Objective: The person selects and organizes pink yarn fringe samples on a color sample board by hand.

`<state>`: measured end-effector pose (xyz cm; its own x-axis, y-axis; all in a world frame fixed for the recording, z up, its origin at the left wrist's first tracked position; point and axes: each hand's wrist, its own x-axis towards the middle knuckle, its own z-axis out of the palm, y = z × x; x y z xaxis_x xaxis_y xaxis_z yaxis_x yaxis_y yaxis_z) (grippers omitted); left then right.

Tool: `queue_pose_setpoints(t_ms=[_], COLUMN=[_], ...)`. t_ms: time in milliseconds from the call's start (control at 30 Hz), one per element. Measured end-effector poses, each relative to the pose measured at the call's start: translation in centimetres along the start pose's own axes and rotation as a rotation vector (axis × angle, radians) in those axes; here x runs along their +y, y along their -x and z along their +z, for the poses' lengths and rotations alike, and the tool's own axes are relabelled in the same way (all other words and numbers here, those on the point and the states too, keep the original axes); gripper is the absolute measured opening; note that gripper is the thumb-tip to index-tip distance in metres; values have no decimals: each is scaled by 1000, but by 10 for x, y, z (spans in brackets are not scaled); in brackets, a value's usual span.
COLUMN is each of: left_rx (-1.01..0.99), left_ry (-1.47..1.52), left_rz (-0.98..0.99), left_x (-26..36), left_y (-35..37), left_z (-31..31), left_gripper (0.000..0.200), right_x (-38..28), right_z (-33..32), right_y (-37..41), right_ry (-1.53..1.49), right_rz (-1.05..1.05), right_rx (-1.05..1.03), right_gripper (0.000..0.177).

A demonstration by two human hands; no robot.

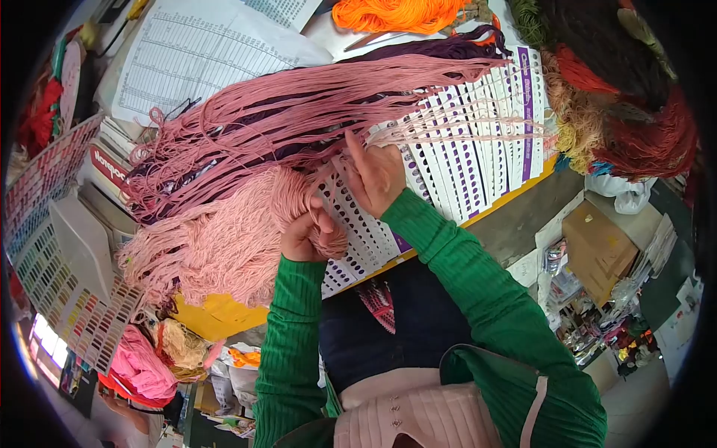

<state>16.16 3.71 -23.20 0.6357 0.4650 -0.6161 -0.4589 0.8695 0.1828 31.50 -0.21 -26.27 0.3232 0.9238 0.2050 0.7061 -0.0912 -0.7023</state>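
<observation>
My left hand [310, 233] is closed around the end of a light pink yarn bundle [224, 231] that spreads to the left over the table. My right hand [376, 178] is just above and right of it, index finger raised and the other fingers curled in; pale strands run from it to the right. Whether the two hands share a strand is too small to tell. Beyond the hands lie long rose-pink yarns [276, 93] over dark purple yarn [418, 52]. Under the right hand and strands are white cards with rows of holes and purple print [467, 149].
Printed sheets [202, 52] and orange yarn [399, 13] lie at the back. Red and brown yarn [646, 138] hangs at the right. A colour chart [89, 291] and a wire basket [52, 164] stand left. The yellow table edge [216, 317] is nearest my body.
</observation>
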Motion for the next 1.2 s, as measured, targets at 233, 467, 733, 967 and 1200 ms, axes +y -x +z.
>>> queue_pose_setpoints(t_ms=[233, 467, 733, 967, 1200], left_rx=[309, -209, -106, -140, 132], left_ry=[-286, 338, 122, 84, -524], left_rz=[173, 46, -4, -3, 2], left_x=[4, 22, 19, 15, 10], left_y=[-23, -25, -1, -5, -37], left_z=[17, 12, 0, -1, 32], left_gripper=[18, 12, 14, 27, 36], right_x=[7, 7, 6, 5, 10], right_z=[-2, -1, 1, 0, 0], right_y=[6, 5, 5, 8, 9], right_ry=[-147, -82, 17, -45, -118], right_rz=[25, -32, -24, 58, -8], right_rx=[-1, -17, -75, -71, 39], right_gripper=[43, 23, 32, 55, 36])
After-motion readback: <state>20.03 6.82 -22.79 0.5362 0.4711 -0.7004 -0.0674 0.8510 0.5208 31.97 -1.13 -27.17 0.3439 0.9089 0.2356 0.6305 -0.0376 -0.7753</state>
